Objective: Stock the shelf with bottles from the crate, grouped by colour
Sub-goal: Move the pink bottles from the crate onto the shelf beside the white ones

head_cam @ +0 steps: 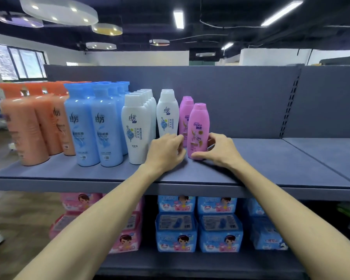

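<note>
A grey-blue shelf (271, 158) carries bottles in colour groups: orange bottles (24, 130) at the far left, then blue bottles (97, 130), then white bottles (135, 126) in two rows. At the right end of the line stands a row of pink bottles (185, 112). The front pink bottle (198, 128) stands upright on the shelf. My right hand (220, 150) grips its lower part from the right, thumb at its base. My left hand (166, 150) has curled fingers touching the pink bottles from the left. The crate is out of view.
The shelf to the right of the pink bottles is bare up to the perforated upright (289, 110). On the lower shelf stand pink packs (127, 233) and blue packs (198, 223). A grey back panel (230, 87) closes the rear.
</note>
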Available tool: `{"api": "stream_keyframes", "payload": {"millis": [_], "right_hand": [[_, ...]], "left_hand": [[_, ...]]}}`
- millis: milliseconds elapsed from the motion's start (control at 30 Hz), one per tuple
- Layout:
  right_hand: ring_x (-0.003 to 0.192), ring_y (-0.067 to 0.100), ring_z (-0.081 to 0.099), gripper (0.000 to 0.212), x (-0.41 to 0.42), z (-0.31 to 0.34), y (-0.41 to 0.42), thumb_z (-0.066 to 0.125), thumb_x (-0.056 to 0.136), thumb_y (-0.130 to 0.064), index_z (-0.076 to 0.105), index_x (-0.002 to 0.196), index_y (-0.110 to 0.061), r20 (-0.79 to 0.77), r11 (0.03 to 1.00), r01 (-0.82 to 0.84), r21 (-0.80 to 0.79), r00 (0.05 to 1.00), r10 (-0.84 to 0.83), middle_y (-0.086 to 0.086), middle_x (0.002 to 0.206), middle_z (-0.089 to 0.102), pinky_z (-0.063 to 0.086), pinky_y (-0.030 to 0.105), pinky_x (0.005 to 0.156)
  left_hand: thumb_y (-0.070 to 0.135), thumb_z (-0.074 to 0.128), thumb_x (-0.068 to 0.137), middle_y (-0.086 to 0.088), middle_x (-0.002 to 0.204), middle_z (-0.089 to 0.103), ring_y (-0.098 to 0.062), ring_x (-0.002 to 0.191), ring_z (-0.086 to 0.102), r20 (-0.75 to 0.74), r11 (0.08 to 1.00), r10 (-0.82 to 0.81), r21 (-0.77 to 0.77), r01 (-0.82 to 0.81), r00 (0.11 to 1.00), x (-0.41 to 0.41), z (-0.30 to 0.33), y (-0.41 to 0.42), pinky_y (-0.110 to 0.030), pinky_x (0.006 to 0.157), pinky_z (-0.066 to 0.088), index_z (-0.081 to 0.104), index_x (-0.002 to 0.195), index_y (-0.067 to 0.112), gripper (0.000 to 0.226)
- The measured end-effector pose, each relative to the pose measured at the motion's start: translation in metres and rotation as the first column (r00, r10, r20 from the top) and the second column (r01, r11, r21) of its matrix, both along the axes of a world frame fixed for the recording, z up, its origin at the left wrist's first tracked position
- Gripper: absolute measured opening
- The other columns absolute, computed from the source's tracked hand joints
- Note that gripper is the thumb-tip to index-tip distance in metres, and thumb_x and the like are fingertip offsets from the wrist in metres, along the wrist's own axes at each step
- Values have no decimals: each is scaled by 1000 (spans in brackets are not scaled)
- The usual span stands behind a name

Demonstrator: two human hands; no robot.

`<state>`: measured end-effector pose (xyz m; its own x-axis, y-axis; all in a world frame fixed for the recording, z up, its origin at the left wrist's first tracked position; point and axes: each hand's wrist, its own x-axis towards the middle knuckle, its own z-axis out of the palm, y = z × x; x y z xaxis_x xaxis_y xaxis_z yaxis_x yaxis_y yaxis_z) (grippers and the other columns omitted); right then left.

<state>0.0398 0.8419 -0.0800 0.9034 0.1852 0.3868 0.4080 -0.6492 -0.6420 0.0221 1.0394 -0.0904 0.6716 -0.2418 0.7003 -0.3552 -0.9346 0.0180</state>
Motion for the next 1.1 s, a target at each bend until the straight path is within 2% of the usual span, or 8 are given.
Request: {"api": "stream_keyframes", "payload": {"millis": [133, 300, 400, 467, 600, 867, 1000, 1100], "right_hand": [[79, 6, 68, 55, 21, -2, 7, 92, 54, -43, 71, 101, -23, -14, 1000, 14, 21, 1000, -14, -10, 88, 73, 56, 24, 73], [78, 5, 70, 49, 35, 4, 13, 93, 56, -33, 73, 99, -25, -62, 998, -39, 41, 997, 42, -11, 83, 75, 53, 18, 67], [81, 4, 71, 52, 40, 1, 16, 95, 54, -29, 72, 101, -23, -81, 994, -58, 97, 995, 66, -11, 87, 76, 55, 20, 74], [84, 4, 70, 56, 44, -3, 19, 96, 54, -29, 69, 102, -20, -66, 990, -42, 132, 997, 51, -10, 91, 75, 55, 21, 79], [78, -3, 66, 54, 44, -5, 20, 95, 57, -25, 64, 101, -19, 1, 992, -23, 123, 1000, 23, -15, 87, 69, 47, 4, 64], [89, 7, 65, 56, 45, -12, 19, 91, 64, -24, 59, 108, -16, 95, 999, -41, 33, 995, 38, -8, 100, 67, 44, 6, 69], [87, 10, 65, 54, 46, -16, 18, 91, 63, -26, 58, 105, -15, 149, 1000, -16, 7, 989, 15, -5, 101, 67, 48, 15, 73], [81, 11, 67, 53, 50, -18, 18, 91, 63, -30, 57, 102, -17, 153, 1000, 25, -12, 988, -23, -5, 93, 68, 56, 32, 79]], "left_hand": [[29, 55, 82, 3, 75, 58, -22, 74, 52, 14, 1000, 2, 5, -2, 1000, 13, -3, 3, -36, 57, 48, 51, 80, 15, 14], [28, 55, 82, 2, 78, 58, -23, 76, 52, 8, 1000, 13, -7, -13, 1000, 22, -5, 4, -37, 57, 47, 49, 82, 15, 13], [29, 54, 83, 2, 79, 59, -24, 77, 53, -7, 1000, 20, -20, -21, 1000, 24, -7, 5, -40, 59, 49, 49, 82, 16, 14], [29, 54, 83, 2, 78, 59, -24, 77, 54, -14, 999, 27, -32, -27, 1000, 25, -7, 6, -40, 60, 50, 49, 82, 16, 14], [30, 53, 83, 3, 77, 59, -23, 76, 54, -23, 999, 25, -37, -26, 999, 26, -8, 7, -39, 59, 50, 49, 81, 17, 14], [30, 53, 83, 4, 76, 59, -21, 75, 54, -17, 999, 39, -31, -39, 999, 26, -9, 6, -38, 57, 49, 49, 80, 18, 13], [30, 52, 83, 4, 77, 60, -20, 76, 55, -14, 999, 42, -23, -42, 999, 26, -8, 6, -37, 57, 49, 49, 80, 18, 13], [30, 52, 83, 4, 77, 60, -21, 76, 55, -15, 999, 44, -20, -44, 999, 25, -8, 5, -35, 57, 47, 50, 80, 17, 13]]}}
